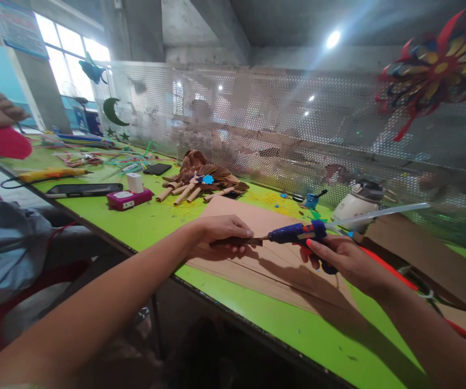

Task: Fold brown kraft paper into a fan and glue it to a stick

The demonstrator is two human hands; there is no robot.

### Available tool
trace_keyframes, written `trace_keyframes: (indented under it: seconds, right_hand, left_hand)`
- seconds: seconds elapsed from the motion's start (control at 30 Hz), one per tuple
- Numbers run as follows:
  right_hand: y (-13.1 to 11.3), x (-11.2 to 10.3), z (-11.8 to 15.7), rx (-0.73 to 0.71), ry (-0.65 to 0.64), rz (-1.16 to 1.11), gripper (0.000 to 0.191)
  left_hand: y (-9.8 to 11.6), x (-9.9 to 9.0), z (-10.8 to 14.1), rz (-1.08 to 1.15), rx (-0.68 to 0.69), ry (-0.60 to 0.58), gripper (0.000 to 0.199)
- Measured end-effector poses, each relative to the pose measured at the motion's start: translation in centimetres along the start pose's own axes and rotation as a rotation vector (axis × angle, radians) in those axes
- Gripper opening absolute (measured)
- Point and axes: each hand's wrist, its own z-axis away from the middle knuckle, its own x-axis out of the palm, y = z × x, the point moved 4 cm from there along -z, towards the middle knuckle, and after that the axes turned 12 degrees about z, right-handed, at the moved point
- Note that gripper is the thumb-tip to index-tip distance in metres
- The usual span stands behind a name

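My right hand (340,253) is wrapped round a blue hot glue gun (295,233), with a long translucent glue stick (387,213) sticking out of its back end. The gun's nozzle points left and meets, or nearly meets, the end of a narrow dark brown folded strip (253,241). That strip is pinched in my left hand (225,229), level with the gun. Below both hands lie light brown paper sheets (225,273) on the green table (285,332). Behind my left hand rests a pile of brown fan-shaped paper pieces with rolled handles (190,189).
A magenta power adapter (130,200), a phone (85,189) and a yellow tool with a cord (54,174) lie to the left. Another person's hand (1,111) holds something pink. A white kettle-like container (358,202) and a cardboard box (435,254) stand right. Perforated panels (290,140) border the back.
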Motion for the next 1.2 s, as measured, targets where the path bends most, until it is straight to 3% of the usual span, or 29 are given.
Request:
trace_keyframes:
  seconds: [0.27,0.43,1.2]
  right_hand:
    - [0.19,0.12,0.17,0.037,-0.001,-0.090,0.040]
    - [0.28,-0.20,0.21,0.059,0.038,-0.148,0.039]
    - [0.12,0.13,0.02,0.049,0.040,-0.162,0.038]
  left_hand:
    - [-0.09,-0.57,-0.17,-0.060,0.034,-0.029,0.028]
    - [-0.39,-0.83,-0.31,-0.034,0.056,0.016,0.032]
    - [0.25,-0.78,-0.04,-0.091,0.078,0.029,0.030]
